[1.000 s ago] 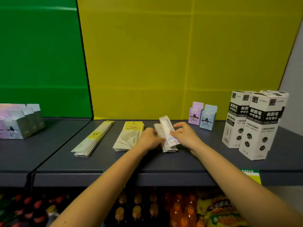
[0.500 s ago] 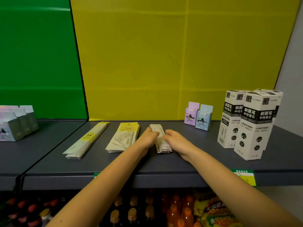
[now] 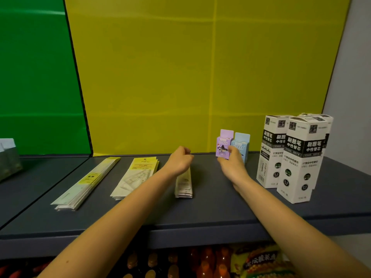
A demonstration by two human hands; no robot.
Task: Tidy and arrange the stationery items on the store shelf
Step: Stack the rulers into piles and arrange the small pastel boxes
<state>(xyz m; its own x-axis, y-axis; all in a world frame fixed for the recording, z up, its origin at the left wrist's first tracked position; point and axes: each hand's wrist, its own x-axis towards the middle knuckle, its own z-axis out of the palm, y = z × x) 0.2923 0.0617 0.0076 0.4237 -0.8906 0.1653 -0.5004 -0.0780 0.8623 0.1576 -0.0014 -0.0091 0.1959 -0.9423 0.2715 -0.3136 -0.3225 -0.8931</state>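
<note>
Now right hand (image 3: pixel 233 167), grip half open, touches purple box (image 3: pixel 223 142).

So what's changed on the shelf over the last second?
Both hands let go of the narrow packet stack, which now lies squared up; a second ago one packet was held tilted above it. The left hand has lifted just above the stack, fingers loosely curled. The right hand moved right and back to the purple box; a grip isn't clear yet. The blue box, tall white boxes and long flat packs stayed put.
</note>
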